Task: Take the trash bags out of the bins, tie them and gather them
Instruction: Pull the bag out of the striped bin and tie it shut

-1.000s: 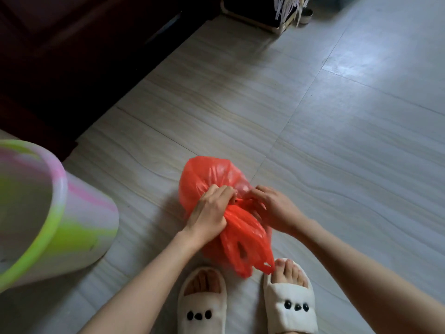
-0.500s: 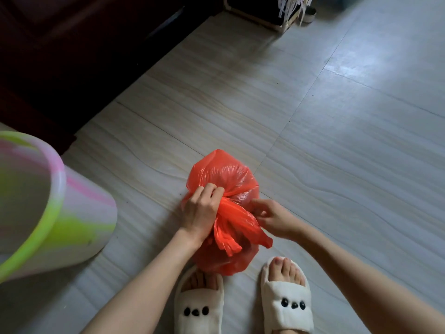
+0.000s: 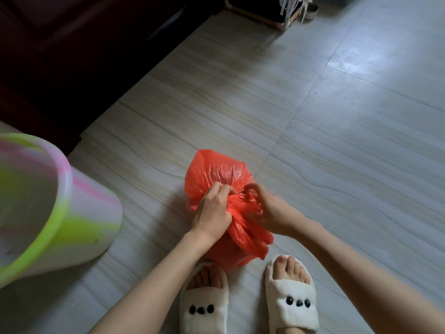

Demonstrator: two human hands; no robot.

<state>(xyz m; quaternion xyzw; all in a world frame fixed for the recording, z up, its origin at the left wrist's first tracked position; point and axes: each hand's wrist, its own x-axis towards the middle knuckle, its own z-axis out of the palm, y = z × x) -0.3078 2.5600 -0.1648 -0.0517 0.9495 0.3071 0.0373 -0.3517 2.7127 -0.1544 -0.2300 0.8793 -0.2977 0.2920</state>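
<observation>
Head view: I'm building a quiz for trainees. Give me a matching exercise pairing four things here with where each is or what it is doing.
Things:
1. red bag
2. bin
3. left hand
4. slippers

Descriptions:
A. on the person's feet
B. on the floor, gathered at its neck
C. stands at the left edge
D. grips the bag's neck from the left

Pairs: 1-B, 2-C, 3-D, 4-A

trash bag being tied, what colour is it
The trash bag is orange-red, thin and glossy, seen clearly in the head view.

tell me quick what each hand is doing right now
Left hand: closed, gripping the red bag at its gathered top.
Right hand: closed, pinching the bag's handles.
</observation>
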